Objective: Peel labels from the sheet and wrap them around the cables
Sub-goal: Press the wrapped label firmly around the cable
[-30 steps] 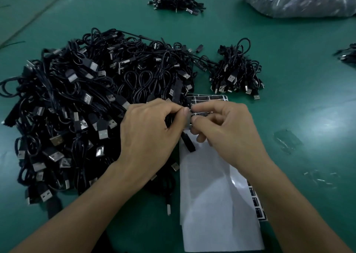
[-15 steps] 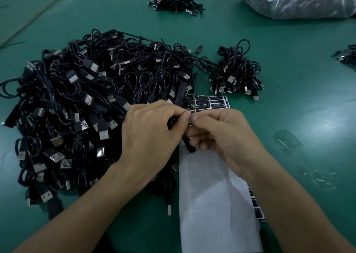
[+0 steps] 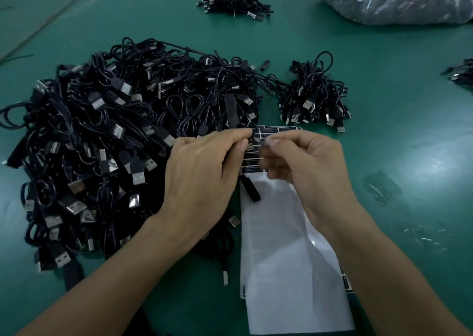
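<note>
Centre of frame: left hand (image 3: 202, 179) and right hand (image 3: 307, 166) fingertip to fingertip, each pinching a thin black cable (image 3: 256, 141); label on it too small to tell. Directly beneath, label sheet (image 3: 289, 259), running to bottom centre. Left: pile of cables (image 3: 102, 143) on green table (image 3: 384, 143).

Green bench (image 3: 384, 54) w/ big cable pile (image 3: 89, 143) at left, small bundle (image 3: 314, 97) mid-right, sheet (image 3: 286, 259) in front, bag (image 3: 396, 0) far right.
</note>
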The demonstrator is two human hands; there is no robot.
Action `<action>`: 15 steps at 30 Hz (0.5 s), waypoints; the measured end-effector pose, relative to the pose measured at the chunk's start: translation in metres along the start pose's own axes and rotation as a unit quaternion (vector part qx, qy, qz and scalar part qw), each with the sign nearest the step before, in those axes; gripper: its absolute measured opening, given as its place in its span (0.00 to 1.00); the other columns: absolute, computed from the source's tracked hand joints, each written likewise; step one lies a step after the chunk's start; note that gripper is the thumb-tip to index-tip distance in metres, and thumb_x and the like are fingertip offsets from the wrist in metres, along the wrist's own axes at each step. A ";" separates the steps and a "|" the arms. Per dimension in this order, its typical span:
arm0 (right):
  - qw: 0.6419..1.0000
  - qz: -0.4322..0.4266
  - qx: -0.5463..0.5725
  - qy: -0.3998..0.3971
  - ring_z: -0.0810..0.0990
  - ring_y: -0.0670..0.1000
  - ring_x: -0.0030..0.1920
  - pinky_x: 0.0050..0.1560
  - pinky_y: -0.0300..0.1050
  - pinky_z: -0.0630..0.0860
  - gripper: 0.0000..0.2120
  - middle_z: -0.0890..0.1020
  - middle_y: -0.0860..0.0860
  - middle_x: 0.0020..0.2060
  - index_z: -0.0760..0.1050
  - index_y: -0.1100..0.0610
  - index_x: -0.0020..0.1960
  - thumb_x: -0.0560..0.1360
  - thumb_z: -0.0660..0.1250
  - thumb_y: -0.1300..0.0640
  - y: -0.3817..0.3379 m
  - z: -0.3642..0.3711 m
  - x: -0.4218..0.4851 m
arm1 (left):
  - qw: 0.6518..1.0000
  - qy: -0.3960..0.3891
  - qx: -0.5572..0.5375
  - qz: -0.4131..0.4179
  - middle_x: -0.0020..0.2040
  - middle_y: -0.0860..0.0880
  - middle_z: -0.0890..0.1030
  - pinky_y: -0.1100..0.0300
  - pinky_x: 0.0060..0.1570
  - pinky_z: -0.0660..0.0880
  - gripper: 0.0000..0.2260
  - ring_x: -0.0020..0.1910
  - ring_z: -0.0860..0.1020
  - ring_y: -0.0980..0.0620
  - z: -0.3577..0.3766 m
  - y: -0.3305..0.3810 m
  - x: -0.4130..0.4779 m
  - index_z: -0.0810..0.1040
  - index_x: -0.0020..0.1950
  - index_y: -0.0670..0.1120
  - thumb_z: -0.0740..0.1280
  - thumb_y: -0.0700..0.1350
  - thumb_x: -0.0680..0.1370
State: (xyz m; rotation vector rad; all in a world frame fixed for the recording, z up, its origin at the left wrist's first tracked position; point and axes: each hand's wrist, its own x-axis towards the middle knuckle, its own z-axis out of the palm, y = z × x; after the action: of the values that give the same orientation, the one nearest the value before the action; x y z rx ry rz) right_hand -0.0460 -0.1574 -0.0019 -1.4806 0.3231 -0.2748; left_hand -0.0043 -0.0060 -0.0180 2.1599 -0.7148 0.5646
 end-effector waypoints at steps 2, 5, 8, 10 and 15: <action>0.998 -0.039 -0.029 0.037 0.85 0.50 0.36 0.38 0.40 0.80 0.09 0.87 0.53 0.37 0.84 0.54 0.43 0.78 0.69 0.64 0.000 -0.001 0.001 | 1.000 -0.004 -0.007 0.002 0.43 0.54 0.85 0.44 0.45 0.78 0.11 0.36 0.82 0.55 0.000 0.000 -0.001 0.81 0.62 0.50 0.61 0.44 0.83; 0.996 -0.052 -0.014 0.068 0.86 0.50 0.38 0.40 0.39 0.80 0.10 0.87 0.52 0.36 0.84 0.53 0.44 0.77 0.68 0.65 -0.001 -0.001 0.001 | 0.999 -0.016 -0.021 0.020 0.39 0.54 0.84 0.46 0.46 0.77 0.13 0.32 0.80 0.59 0.000 0.000 -0.002 0.70 0.66 0.56 0.59 0.43 0.84; 0.997 -0.042 0.012 0.068 0.86 0.50 0.38 0.41 0.38 0.80 0.07 0.86 0.53 0.36 0.84 0.54 0.44 0.77 0.69 0.62 -0.002 -0.001 0.002 | 0.999 -0.042 -0.031 0.003 0.39 0.53 0.84 0.58 0.55 0.73 0.18 0.31 0.80 0.56 0.001 0.000 -0.001 0.60 0.73 0.55 0.59 0.45 0.84; 0.997 -0.035 0.031 0.066 0.86 0.51 0.40 0.42 0.39 0.79 0.05 0.86 0.54 0.37 0.85 0.56 0.44 0.77 0.71 0.58 -0.002 -0.002 0.003 | 0.998 -0.064 -0.006 -0.020 0.39 0.55 0.84 0.71 0.57 0.61 0.20 0.35 0.80 0.56 0.003 0.000 0.000 0.60 0.75 0.55 0.58 0.48 0.83; 0.997 -0.039 0.013 0.067 0.83 0.47 0.37 0.38 0.39 0.79 0.05 0.85 0.52 0.35 0.83 0.55 0.41 0.76 0.73 0.57 -0.003 -0.004 0.003 | 0.997 -0.070 0.029 -0.003 0.31 0.57 0.81 0.62 0.54 0.63 0.13 0.29 0.73 0.56 0.004 0.003 -0.002 0.77 0.62 0.59 0.60 0.47 0.82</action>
State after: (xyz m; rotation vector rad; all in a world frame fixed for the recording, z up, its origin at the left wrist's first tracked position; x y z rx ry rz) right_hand -0.0449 -0.1622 0.0003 -1.4548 0.3672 -0.4406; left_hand -0.0074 -0.0102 -0.0197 2.2718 -0.7753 0.4386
